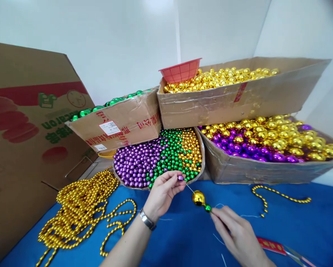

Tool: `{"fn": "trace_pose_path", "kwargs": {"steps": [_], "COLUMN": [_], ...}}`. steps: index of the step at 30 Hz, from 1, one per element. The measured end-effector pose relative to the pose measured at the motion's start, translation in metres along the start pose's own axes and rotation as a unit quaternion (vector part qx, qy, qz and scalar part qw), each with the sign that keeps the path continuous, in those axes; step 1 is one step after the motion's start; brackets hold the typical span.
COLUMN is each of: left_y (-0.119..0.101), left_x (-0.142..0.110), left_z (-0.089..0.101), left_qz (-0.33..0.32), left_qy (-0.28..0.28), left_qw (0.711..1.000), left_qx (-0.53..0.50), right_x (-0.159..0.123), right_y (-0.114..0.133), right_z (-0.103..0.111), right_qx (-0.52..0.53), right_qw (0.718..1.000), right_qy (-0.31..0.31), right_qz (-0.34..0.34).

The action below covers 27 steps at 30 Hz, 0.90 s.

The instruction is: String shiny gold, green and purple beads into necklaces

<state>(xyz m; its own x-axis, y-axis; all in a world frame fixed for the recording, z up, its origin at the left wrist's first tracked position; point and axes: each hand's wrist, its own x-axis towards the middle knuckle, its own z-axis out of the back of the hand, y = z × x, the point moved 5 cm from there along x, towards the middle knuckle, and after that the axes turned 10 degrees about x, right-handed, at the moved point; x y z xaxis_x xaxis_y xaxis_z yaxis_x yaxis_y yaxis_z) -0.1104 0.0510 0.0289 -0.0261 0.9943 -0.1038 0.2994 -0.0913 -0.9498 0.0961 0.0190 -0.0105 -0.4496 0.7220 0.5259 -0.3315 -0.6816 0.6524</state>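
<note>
My left hand (165,193), with a metal watch band on the wrist, pinches a small purple bead (180,178) that sits on a thin pale string (189,188). Along that string hang a large gold bead (198,198) and a small green bead (208,208), touching each other. My right hand (234,228) is closed on the string just beside the green bead; its fingertips partly hide what they grip. Behind my left hand lies a tray of loose small beads (140,163), purple at left, green in the middle, gold at right.
Gold bead strands (80,204) pile up at left on the blue cloth (177,237); a short gold strand (280,194) lies at right. Cardboard boxes hold large green balls (116,101), gold balls (224,79) and mixed gold-purple balls (255,139). A red basket (180,71) and red-wrapped tool (270,245) also show.
</note>
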Motion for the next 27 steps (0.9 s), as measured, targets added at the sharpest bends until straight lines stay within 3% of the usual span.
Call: {"fn": "trace_pose_path", "kwargs": {"steps": [22, 27], "left_y": [0.0, 0.003], "left_x": [-0.013, -0.017], "left_z": [-0.001, 0.001], "left_qz": [-0.045, -0.082], "left_qy": [-0.047, -0.07], "left_qw": [0.998, 0.992], "left_qx": [-0.003, 0.065], "right_x": [-0.004, -0.004], "right_y": [0.004, 0.002], "right_z": [-0.001, -0.006], "right_qx": [-0.013, -0.011], "right_qw": [1.0, 1.0], "right_qy": [0.014, 0.021], "right_qz": [0.007, -0.01]}}
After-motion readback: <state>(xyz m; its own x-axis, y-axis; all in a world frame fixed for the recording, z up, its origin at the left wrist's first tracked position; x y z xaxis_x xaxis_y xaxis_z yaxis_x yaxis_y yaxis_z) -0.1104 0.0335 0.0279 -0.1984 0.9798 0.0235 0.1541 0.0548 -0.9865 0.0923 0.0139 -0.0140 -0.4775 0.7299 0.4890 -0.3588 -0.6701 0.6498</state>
